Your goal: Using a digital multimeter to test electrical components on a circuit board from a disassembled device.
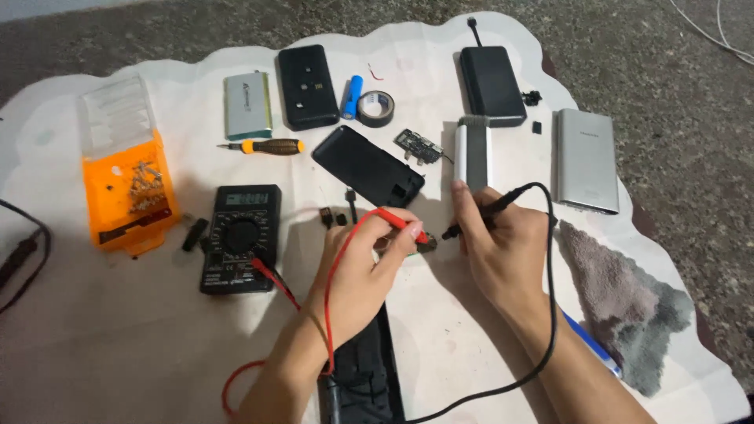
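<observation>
my left hand point(369, 259) is pinched shut on the slim red plastic test probe point(397, 221), its tip slanting down to the right. my right hand point(499, 243) is clamped on the slim black plastic test probe point(479, 216), tip pointing left. both tips meet over a small part point(426, 243) lying between my hands on the white cloth point(118, 338); i cannot tell what it is. the black digital multimeter point(239, 239) sits to the left, its red lead point(275, 286) trailing toward my left wrist.
</observation>
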